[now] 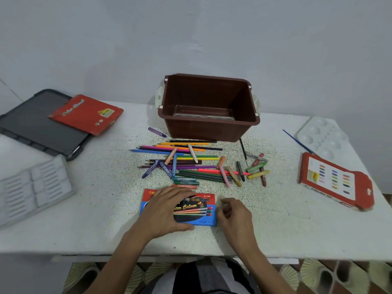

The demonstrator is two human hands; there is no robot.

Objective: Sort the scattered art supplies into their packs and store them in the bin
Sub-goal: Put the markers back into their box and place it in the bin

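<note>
Far left on the tabletop (106,209), well away from the action: a grey lid (31,124) with a red pack (87,113) lying on it and, nearer, a white insert tray (36,183).

At centre, near the front edge: left hand (167,209) spread flat over the left part of the water colour box (203,217), fingers straight, pressing down rather than gripping. Box lying flat, long axis left to right, right short end exposed.

Just at that end: right hand (235,215), fingers curled in, touching or almost touching the box. Impossible to tell whether pinching a flap or holding nothing.

Straight ahead, beyond the loose pile of pencils and crayons (191,158): the brown bin (210,128), open-topped.

Probably a matter of closing that right end first, then lifting the box forward over the pile.

Far right, well apart: the oil pastels pack (333,179).
</note>
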